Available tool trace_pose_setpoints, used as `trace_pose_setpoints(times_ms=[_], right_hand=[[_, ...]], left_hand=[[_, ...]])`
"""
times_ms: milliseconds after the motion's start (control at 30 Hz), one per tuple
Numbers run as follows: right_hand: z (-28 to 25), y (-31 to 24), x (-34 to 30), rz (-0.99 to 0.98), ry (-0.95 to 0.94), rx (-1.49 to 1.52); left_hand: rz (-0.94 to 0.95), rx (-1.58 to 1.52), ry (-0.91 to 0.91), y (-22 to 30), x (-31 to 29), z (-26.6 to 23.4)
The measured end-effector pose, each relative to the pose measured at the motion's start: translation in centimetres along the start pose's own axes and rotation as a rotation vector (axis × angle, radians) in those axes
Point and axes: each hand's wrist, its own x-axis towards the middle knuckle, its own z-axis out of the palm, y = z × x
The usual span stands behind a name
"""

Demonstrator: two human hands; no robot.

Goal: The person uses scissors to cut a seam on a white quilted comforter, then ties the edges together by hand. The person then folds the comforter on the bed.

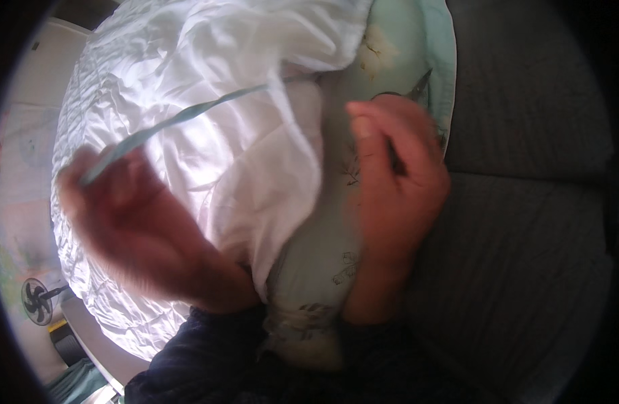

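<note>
Well, my left hand [131, 219] firmly pinches a slim pale-green cloth strip [188, 114], stretched toward two o'clock over white quilted fabric [255, 161], apparently unknotted; whether my curled right hand [404, 178] holds anything, I can't tell

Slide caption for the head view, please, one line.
Left hand holds a pale green strip across white fabric; the blurred right hand is over pale green patterned cloth.

No lettering, label, number or sign can be read anywhere in this view.
</note>
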Motion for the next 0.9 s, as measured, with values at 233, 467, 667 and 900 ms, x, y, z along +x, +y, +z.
trace_pose_setpoints(times_ms=[233, 467, 667, 900], right_hand=[[-0.6, -0.4, 0.5, 0.133, -0.072, -0.011], [4.8, -1.9, 6.3, -0.181, -0.344, -0.129], [6.4, 1.4, 10.2, -0.058, -0.474, -0.01], [5.8, 5.9, 7.0, 0.204, -0.335, 0.326]], left_hand=[[-0.006, -0.372, 0.115, -0.6, 0.4, -0.5], [-0.031, -0.429, 0.32, -1.0, -0.1, -0.8], [-0.077, -0.458, 0.417, -1.8, 1.0, -1.4], [-0.151, -0.453, 0.381, -3.5, 2.9, -3.3]])
